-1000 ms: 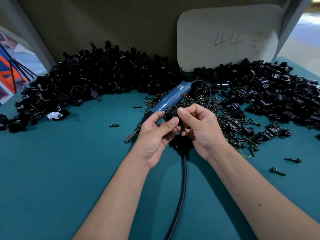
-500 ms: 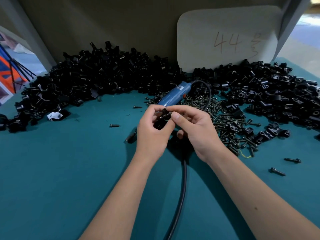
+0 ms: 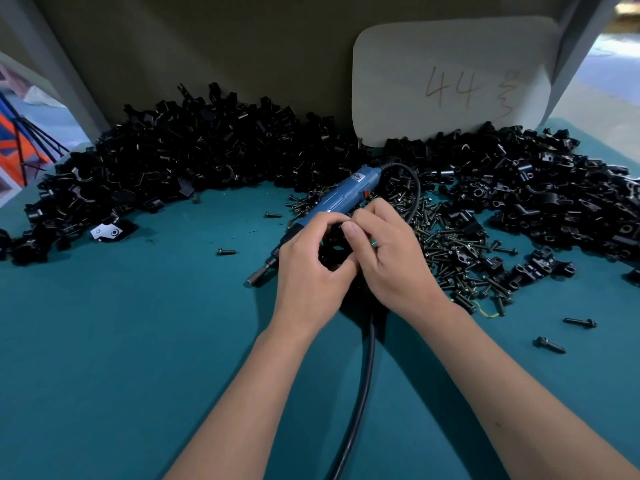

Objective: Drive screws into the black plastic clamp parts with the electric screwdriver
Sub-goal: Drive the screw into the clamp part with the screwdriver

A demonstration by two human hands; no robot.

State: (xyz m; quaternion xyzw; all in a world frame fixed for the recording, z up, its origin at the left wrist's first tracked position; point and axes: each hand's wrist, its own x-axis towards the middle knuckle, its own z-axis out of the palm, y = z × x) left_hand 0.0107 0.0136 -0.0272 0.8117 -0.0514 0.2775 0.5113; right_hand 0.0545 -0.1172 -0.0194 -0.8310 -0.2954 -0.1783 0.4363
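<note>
Black clamp pile (image 3: 194, 161) left, far from finished. Screwdriver (image 3: 337, 202) idle on mat, untouched. Left hand (image 3: 308, 268) and right hand (image 3: 388, 258) both pinch one clamp (image 3: 332, 249) at centre, likely seating screw; driving not yet done. Loose screws (image 3: 453, 258) right.

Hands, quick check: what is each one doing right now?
Left hand: fingers curled round a black clamp part.
Right hand: fingers pinching at the same part; whether they hold a screw cannot be told.
</note>
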